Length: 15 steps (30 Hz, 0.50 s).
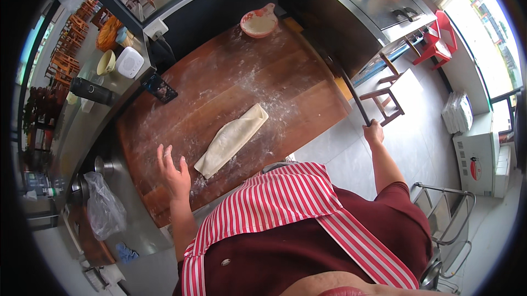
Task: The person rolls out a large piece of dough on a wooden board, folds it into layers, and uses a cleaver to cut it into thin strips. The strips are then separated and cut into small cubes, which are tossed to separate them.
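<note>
A folded strip of pale dough [233, 139] lies slantwise on the floured wooden board [203, 98]. My left hand [174, 174] is just left of its near end, fingers spread and holding nothing, over the board's near left part. Out past the right edge of the board, my right hand [374, 133] is closed round the near end of a long dark rod [352, 88]. The rod runs away from me along the board's right side. At the board's far edge stands a reddish scoop-shaped bowl [259, 22] with white flour inside.
A phone [160, 87] leans at the board's left edge. The left counter bears a black bottle [91, 91], a white box-like device [130, 63] and a bowl [106, 62]. A plastic bag [103, 208] is at lower left. Beyond the board's right side are a wooden stool [384, 98] and a red chair [439, 41].
</note>
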Motion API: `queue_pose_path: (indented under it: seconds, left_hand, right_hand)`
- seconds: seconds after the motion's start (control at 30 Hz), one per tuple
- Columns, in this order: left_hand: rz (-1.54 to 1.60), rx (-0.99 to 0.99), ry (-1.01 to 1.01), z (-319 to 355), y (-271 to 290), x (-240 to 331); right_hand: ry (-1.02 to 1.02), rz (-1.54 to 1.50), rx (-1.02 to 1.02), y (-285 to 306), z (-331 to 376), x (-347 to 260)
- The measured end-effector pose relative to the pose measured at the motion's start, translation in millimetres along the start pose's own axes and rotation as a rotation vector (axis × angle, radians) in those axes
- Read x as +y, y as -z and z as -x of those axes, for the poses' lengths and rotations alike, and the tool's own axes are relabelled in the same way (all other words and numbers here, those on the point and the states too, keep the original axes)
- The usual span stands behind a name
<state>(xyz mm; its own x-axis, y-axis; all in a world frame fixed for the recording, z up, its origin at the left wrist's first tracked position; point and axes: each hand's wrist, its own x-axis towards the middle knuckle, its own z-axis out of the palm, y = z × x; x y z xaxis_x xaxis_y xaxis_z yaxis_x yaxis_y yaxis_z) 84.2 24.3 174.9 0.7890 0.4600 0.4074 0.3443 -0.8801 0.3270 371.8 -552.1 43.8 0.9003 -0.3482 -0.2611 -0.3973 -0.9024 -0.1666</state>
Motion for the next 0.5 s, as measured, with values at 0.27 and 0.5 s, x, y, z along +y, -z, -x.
queue_pose_path:
  seconds: [0.27, 0.5]
  left_hand:
    - [0.005, -0.05, 0.07, -3, -19, 20]
    - [0.007, -0.054, 0.085, -15, -35, 45]
  right_hand:
    - [0.059, -0.013, -0.04, -17, -47, -34]
    - [0.202, 0.007, -0.026, -15, -73, -67]
